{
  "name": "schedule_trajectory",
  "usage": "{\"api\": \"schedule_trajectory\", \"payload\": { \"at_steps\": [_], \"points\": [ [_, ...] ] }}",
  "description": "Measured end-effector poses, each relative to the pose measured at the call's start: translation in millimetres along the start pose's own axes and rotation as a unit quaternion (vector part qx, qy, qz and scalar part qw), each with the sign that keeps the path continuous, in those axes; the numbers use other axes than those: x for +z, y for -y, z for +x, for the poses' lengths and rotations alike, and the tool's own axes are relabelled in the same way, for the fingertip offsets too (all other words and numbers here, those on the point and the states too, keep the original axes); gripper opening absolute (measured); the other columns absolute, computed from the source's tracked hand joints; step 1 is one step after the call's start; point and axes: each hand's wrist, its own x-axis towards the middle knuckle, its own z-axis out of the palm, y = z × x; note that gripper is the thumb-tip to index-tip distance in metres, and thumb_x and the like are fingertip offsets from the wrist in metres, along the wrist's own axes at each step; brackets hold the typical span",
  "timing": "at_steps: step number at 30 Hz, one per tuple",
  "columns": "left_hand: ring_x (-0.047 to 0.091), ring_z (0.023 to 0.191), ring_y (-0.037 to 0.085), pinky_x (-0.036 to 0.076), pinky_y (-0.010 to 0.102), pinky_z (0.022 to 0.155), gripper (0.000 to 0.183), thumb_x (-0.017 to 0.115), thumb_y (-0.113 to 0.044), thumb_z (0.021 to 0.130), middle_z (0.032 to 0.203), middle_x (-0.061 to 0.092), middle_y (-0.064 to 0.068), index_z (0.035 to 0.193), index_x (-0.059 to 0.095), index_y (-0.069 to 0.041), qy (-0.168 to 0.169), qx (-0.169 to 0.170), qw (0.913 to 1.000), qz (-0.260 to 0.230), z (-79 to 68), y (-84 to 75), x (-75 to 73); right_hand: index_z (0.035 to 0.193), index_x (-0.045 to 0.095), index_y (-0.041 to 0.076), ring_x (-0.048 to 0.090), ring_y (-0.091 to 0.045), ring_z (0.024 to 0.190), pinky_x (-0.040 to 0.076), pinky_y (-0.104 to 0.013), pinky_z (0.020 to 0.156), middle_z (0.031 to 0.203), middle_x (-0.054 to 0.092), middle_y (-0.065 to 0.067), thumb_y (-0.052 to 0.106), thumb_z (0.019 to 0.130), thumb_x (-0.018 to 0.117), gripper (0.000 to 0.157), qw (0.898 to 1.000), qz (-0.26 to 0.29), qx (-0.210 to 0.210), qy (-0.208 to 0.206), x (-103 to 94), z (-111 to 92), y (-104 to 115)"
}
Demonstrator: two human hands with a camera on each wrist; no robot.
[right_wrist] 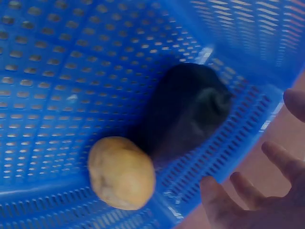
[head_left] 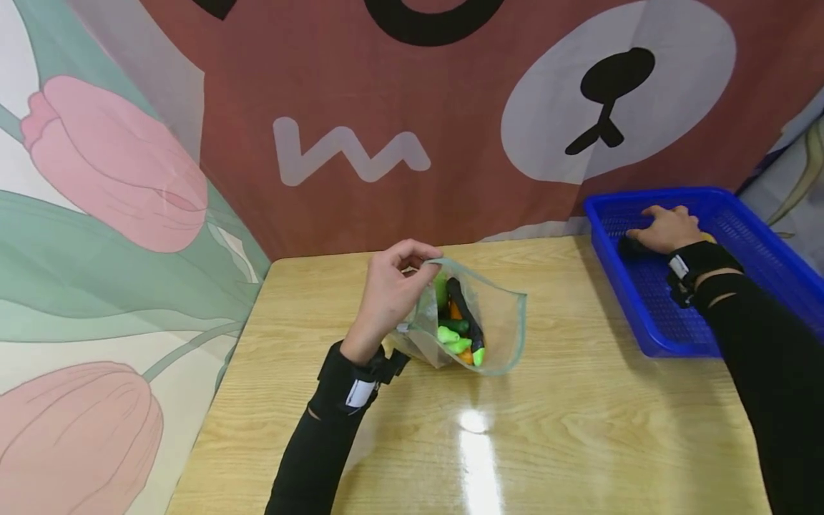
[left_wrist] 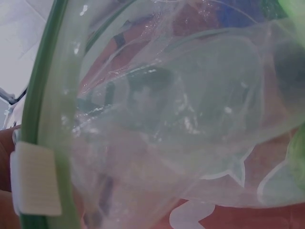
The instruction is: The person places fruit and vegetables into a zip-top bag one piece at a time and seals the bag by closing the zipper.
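In the head view the left hand (head_left: 399, 282) pinches the rim of the clear bag (head_left: 505, 325), while the right hand (head_left: 669, 230), far nearer the dark vegetable (head_left: 629, 247), reaches inside the blue basket (head_left: 619, 286) with that piece on its bag side. The left wrist view shows the bag's white slider (left_wrist: 37, 180) close up. In the right wrist view the fingers spread wide, visibly touching neither piece; the dark vegetable's long axis seems to slant up and rightward, the yellow round piece (right_wrist: 121, 172) just beside its lower end.

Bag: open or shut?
Open. In the head view, the bag's mouth gapes, with vegetables visible inside; the left hand pinches its rim.
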Motion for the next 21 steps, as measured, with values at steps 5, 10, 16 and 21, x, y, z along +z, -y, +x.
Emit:
{"api": "schedule_trajectory", "payload": {
  "at_steps": [5, 10, 16, 21],
  "points": [
    [0.056, 0.069, 0.018, 0.046, 0.025, 0.059, 0.013, 0.062, -0.006, 0.089, 0.087, 0.063, 0.009, 0.099, 0.07, -0.005, 0.004, -0.002, 1.0, -0.007, -3.1, 0.7, 1.5, 0.138, 0.028, -0.009, 0.017, -0.066, 0.118, 0.02, -0.074, 0.091, 0.131, 0.022, -0.048, 0.051, 0.091, 0.046, 0.079, 0.999, -0.028, -0.017, 0.027, 16.3, 3, -22],
    [0.056, 0.069, 0.018, 0.047, 0.025, 0.059, 0.013, 0.061, -0.006, 0.089, 0.086, 0.063, 0.01, 0.099, 0.07, -0.004, 0.006, 0.005, 0.9999, -0.011, -4.5, -0.3, 3.1, 0.139, 0.023, -0.013, 0.007, -0.061, 0.128, 0.009, -0.071, 0.099, 0.136, 0.013, -0.049, 0.056, 0.092, 0.04, 0.085, 0.997, -0.046, -0.034, 0.05, 28.1, 4, -41],
    [0.056, 0.069, 0.017, 0.047, 0.025, 0.06, 0.013, 0.061, -0.006, 0.09, 0.085, 0.063, 0.01, 0.099, 0.069, -0.004, 0.013, 0.012, 0.9998, -0.013, -4.3, -1.7, 4.4, 0.131, 0.035, -0.013, 0.013, -0.059, 0.127, 0.009, -0.069, 0.101, 0.135, 0.022, -0.046, 0.059, 0.093, 0.033, 0.082, 0.998, -0.043, -0.043, 0.032, 32.3, 4, -42],
    [0.056, 0.07, 0.017, 0.047, 0.025, 0.06, 0.013, 0.061, -0.005, 0.09, 0.086, 0.063, 0.01, 0.099, 0.069, -0.004, 0.014, 0.014, 0.9997, -0.012, -4.4, -1.8, 4.4, 0.114, 0.049, -0.016, 0.029, -0.061, 0.112, 0.02, -0.071, 0.094, 0.116, 0.042, -0.044, 0.054, 0.093, 0.039, 0.073, 0.998, -0.055, -0.027, 0.014, 30.0, 0, -34]
  ]
}}
